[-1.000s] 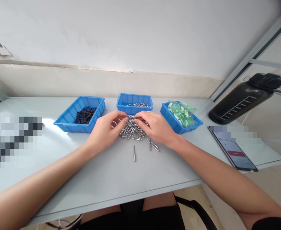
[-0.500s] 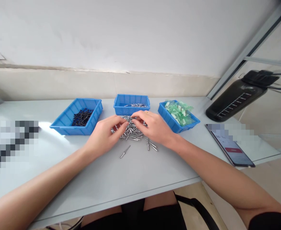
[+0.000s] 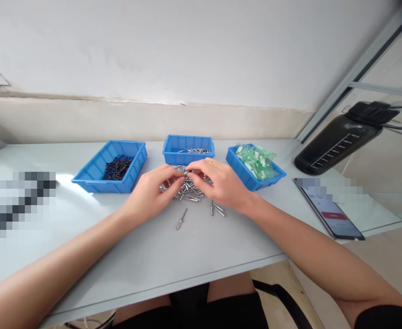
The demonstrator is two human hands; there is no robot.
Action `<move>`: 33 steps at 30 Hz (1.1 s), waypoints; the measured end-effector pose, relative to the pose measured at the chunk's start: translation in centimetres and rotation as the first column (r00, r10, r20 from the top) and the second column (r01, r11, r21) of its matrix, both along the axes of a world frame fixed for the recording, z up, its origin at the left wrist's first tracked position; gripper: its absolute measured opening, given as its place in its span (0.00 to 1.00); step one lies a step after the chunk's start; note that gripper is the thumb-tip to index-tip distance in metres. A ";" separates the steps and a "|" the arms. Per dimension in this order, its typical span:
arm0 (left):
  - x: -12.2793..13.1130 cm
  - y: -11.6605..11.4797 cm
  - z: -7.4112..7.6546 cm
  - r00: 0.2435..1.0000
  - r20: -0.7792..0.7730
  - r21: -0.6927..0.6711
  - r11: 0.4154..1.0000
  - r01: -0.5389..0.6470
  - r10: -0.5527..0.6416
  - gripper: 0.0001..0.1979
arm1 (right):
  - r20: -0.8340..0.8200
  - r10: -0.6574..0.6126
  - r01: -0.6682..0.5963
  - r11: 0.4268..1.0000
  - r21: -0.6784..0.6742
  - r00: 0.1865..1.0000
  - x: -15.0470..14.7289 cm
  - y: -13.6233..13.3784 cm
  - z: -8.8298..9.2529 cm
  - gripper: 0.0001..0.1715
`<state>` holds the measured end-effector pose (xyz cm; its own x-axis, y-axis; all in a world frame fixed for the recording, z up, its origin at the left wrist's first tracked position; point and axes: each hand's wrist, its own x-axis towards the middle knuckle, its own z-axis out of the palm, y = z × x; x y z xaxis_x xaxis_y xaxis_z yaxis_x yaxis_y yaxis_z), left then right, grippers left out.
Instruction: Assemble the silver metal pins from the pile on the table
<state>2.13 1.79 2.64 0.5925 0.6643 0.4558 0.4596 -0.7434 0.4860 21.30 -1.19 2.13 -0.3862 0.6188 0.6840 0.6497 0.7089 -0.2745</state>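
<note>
A pile of silver rivets [image 3: 189, 190] lies on the grey table [image 3: 173, 256] in front of the middle blue tray [image 3: 188, 149]. My left hand [image 3: 151, 194] rests on the pile's left side, fingers curled and pinched at its top. My right hand [image 3: 219, 183] covers the pile's right side, its fingertips pinched against the left hand's over the rivets. What the fingertips hold is too small to name. One loose rivet [image 3: 181, 219] lies apart, nearer to me, and a few more [image 3: 217, 209] lie below my right hand.
A left blue tray [image 3: 109, 166] holds black screws. The right blue tray [image 3: 255, 165] holds green plastic parts. A phone [image 3: 329, 208] lies at the table's right edge, with a black device [image 3: 341, 139] behind it. The table's front edge runs close to my lap.
The loose rivet near me has turned from upright to slanted and shifted left. My fingertips have drawn closer together above the pile. The view has shifted slightly.
</note>
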 end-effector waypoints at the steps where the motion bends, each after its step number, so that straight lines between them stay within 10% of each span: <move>1: 0.0 0.0 0.1 0.999 0.026 0.004 1.000 -0.025 0.025 0.09 | -0.011 -0.022 0.022 1.000 -0.015 1.000 0.0 0.1 -0.1 0.10; 9: 0.0 -0.4 0.6 0.995 0.068 0.103 0.992 -0.074 0.067 0.08 | 0.112 -0.024 0.047 0.977 -0.207 0.993 -0.1 0.2 -0.2 0.10; 33: 0.1 -0.1 -0.2 0.999 0.039 0.037 0.999 -0.006 0.005 0.08 | -0.036 0.001 -0.004 0.997 -0.082 0.999 -0.2 -0.3 0.0 0.10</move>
